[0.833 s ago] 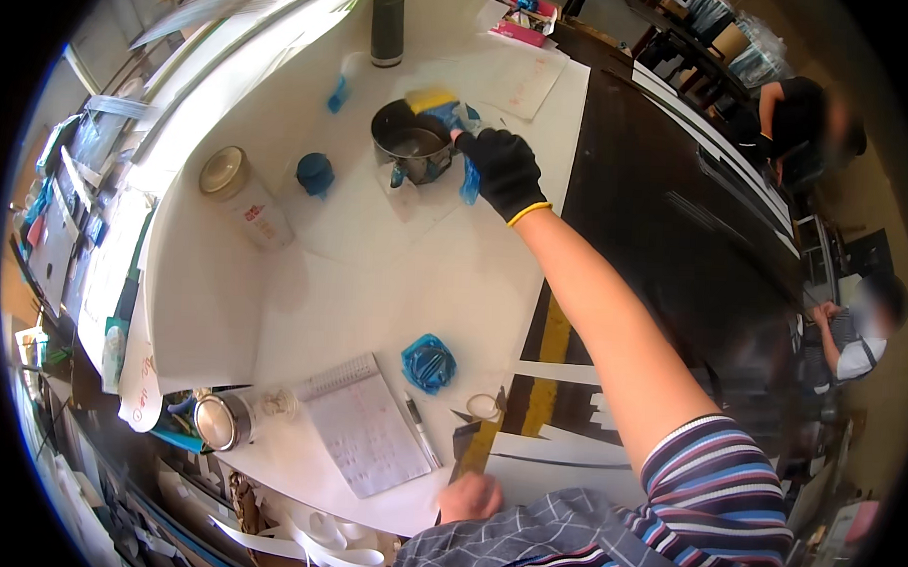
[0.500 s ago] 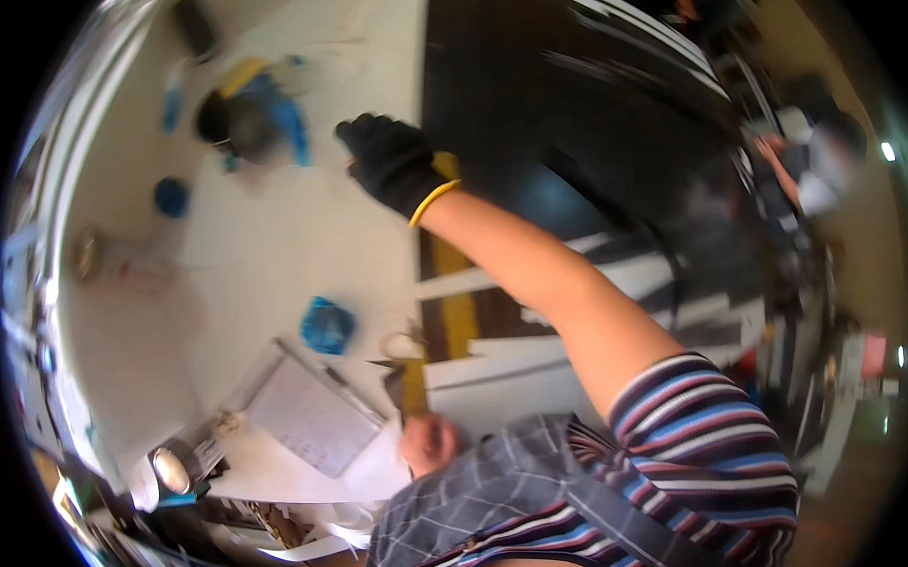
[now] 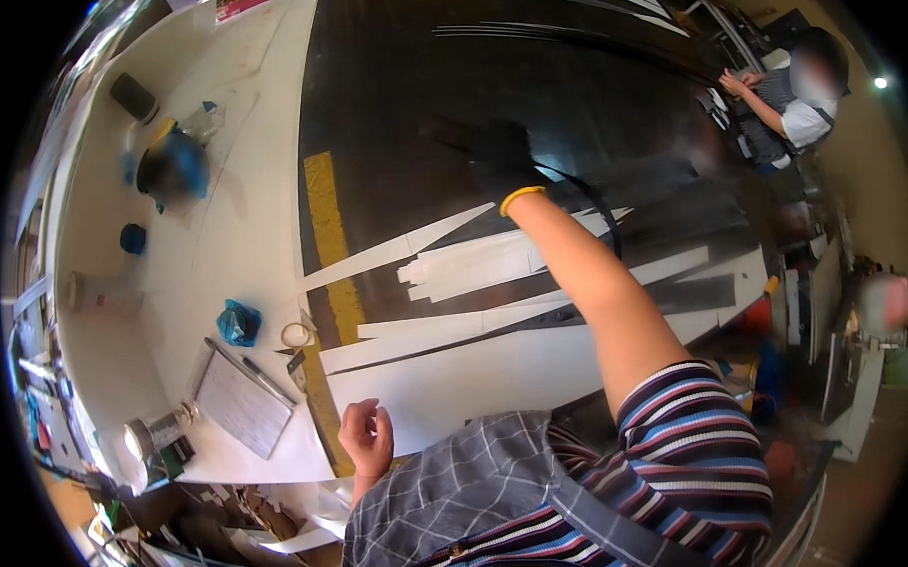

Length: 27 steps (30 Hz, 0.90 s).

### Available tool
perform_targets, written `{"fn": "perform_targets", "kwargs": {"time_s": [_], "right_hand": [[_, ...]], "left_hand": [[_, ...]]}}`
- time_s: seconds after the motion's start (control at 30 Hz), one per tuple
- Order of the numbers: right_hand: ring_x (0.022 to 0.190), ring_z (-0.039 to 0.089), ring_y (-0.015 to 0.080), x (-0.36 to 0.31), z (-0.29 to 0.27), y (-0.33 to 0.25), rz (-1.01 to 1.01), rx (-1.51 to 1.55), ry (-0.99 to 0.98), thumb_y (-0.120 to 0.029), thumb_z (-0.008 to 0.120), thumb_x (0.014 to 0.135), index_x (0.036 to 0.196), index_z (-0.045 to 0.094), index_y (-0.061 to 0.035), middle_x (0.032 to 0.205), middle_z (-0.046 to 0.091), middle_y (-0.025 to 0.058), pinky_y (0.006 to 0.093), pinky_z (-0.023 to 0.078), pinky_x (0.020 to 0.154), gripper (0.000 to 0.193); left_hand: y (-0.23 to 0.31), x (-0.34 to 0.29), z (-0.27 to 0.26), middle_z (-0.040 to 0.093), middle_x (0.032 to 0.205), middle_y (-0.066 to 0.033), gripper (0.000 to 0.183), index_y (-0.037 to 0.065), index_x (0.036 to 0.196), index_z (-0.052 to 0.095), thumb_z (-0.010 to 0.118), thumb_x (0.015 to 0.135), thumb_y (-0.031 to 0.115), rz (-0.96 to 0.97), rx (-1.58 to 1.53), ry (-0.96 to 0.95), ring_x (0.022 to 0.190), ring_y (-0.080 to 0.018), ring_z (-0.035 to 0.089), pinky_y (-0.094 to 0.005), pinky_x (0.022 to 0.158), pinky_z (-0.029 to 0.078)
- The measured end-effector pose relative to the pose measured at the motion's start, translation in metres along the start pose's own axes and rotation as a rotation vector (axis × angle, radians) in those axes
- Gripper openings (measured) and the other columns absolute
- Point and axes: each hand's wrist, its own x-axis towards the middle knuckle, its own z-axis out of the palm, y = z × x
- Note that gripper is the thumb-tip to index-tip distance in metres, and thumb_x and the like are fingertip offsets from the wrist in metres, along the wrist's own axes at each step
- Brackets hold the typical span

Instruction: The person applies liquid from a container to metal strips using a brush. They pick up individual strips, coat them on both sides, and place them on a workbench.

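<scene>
My left hand (image 3: 367, 438) is bare, its fingers curled in with nothing visible in them, just above the near edge of the table beside a white sheet (image 3: 425, 387). My right hand (image 3: 503, 157), in a black glove with a yellow cuff, reaches out over the dark table surface. Its fingers are blurred and merge with the dark background, so their grip is hard to read. From beside that hand a thin black strip (image 3: 599, 201) curves down to the right. Below the right forearm lie white strips (image 3: 425, 241) and a stepped white piece (image 3: 474, 269).
At left, a white work surface bears a notepad (image 3: 240, 401) with pens, a blue crumpled bundle (image 3: 239, 323), a tape ring (image 3: 295, 335) and a dark pot (image 3: 163, 173). Yellow tape (image 3: 331, 239) runs along the dark surface's edge. Another person (image 3: 796, 95) works at far right.
My right hand has moved right, from over the white surface to the dark one, near the black strip. My left hand has shifted left. The whole view has turned to the right.
</scene>
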Motion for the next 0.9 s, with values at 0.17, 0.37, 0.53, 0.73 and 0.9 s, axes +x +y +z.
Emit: {"fn": "perform_targets", "kwargs": {"time_s": [0.17,0.37,0.53,0.73,0.9], "right_hand": [[0.089,0.063,0.0282,0.049,0.019,-0.042,-0.122,0.103,-0.250,-0.020,0.061,0.079,0.086,0.070,-0.0130,0.091,0.068,0.0064,0.0441,0.047,0.080,0.013],[0.079,0.067,0.0254,0.067,0.055,-0.049,-0.135,-0.229,-0.246,-0.019,0.056,0.083,0.083,0.072,-0.0161,0.084,0.070,0.0037,0.0438,0.049,0.072,0.016],[0.079,0.068,0.0254,0.070,0.045,-0.033,-0.135,-0.075,-0.174,-0.022,0.059,0.081,0.083,0.072,-0.0142,0.086,0.070,0.0073,0.0405,0.050,0.069,0.016],[0.078,0.068,0.0265,0.085,-0.030,0.008,-0.115,0.178,-0.282,-0.030,0.065,0.076,0.083,0.073,-0.0111,0.082,0.069,0.0110,0.0393,0.052,0.067,0.021],[0.094,0.065,0.0267,0.068,0.005,0.017,-0.049,0.167,-0.245,-0.037,0.063,0.078,0.098,0.071,-0.0120,0.098,0.068,0.0134,0.0404,0.047,0.083,0.033]], "left_hand": [[0.049,-0.037,0.049,0.056,0.069,-0.0050,0.012,0.002,0.089,0.064,0.063,0.077,0.000,-0.108,0.063,0.056,0.049,-0.0103,0.046,-0.0245,0.045,0.037],[0.081,-0.109,0.098,0.054,0.067,-0.0044,0.009,0.003,0.087,0.065,0.065,0.079,0.006,-0.234,0.090,0.182,0.051,-0.0116,0.048,-0.0246,0.047,0.039],[0.113,-0.141,0.114,0.056,0.069,-0.0049,0.008,0.003,0.086,0.065,0.066,0.078,0.005,-0.246,0.148,0.230,0.053,-0.0119,0.050,-0.0245,0.048,0.040],[0.126,-0.119,0.110,0.056,0.070,-0.0050,0.009,0.002,0.087,0.065,0.065,0.079,0.003,-0.153,0.207,0.136,0.054,-0.0124,0.050,-0.0250,0.050,0.040],[0.129,-0.094,0.110,0.058,0.070,-0.0062,0.011,0.003,0.088,0.065,0.065,0.077,0.003,-0.157,0.196,0.067,0.058,-0.0152,0.053,-0.0284,0.053,0.044]]}}
